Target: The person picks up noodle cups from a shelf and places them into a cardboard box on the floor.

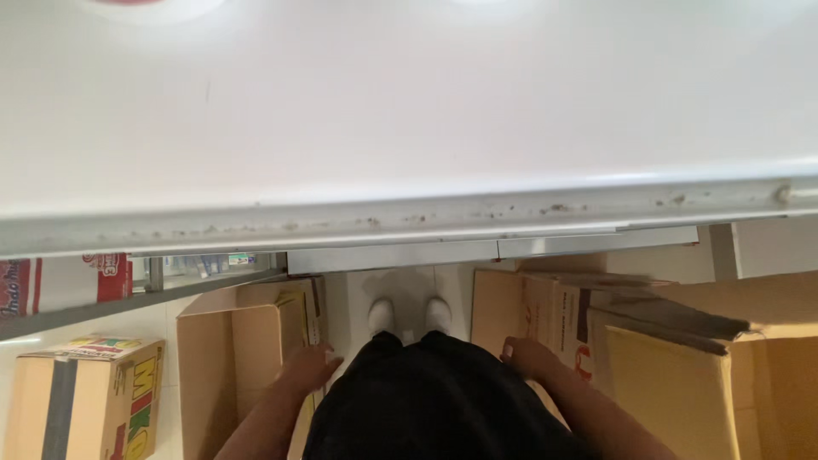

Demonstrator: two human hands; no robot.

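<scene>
I look straight down past a white tabletop (409,102) with a worn metal front edge (409,217). Below it I see my black clothing and white shoes (409,315) on a pale tiled floor. My left hand (308,365) hangs by my side with fingers loosely curled, next to an open cardboard box (230,358). My right hand (527,356) hangs on the other side, close to a cardboard box (532,311) with red print. Neither hand holds anything that I can see.
A taped cardboard box (85,396) with coloured print stands at the lower left. Larger open cartons (707,375) crowd the right. A shelf rail (145,294) with red-printed packs runs at the left under the table.
</scene>
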